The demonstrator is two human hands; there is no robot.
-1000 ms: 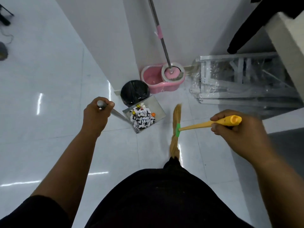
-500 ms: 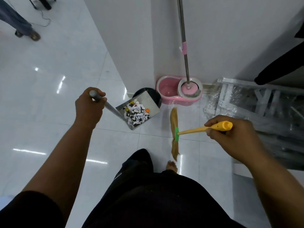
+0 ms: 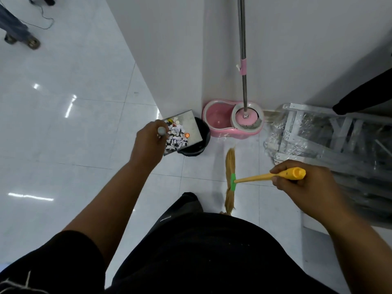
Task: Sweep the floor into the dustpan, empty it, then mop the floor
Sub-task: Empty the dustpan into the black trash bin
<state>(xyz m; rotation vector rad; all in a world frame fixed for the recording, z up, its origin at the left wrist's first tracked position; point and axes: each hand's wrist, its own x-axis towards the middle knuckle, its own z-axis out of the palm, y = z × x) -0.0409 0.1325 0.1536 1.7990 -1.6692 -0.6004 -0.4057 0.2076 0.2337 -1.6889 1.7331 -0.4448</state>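
Observation:
My left hand (image 3: 148, 143) grips the grey handle of a metal dustpan (image 3: 191, 126), which hangs over the black bin (image 3: 198, 148) and covers most of its opening. The pan carries a pile of torn paper scraps (image 3: 176, 139) and small bits, one of them orange. My right hand (image 3: 301, 187) is closed on the yellow handle of a broom (image 3: 230, 166); its straw head with a green band rests on the white tile floor (image 3: 74, 145), right of the bin. A mop (image 3: 242, 60) stands in the pink spin bucket (image 3: 220, 122) against the wall.
A plastic-wrapped metal frame (image 3: 331, 141) lies on the floor at right, close to my right hand. A grey wall corner (image 3: 180, 60) rises behind the bin. Another person's shoes (image 3: 21, 40) and a thin cable (image 3: 44, 18) are at the far left.
My left hand has carried the loaded dustpan forward and to the right, from the floor beside the bin to over the bin's opening. The broom has stayed beside me in my right hand.

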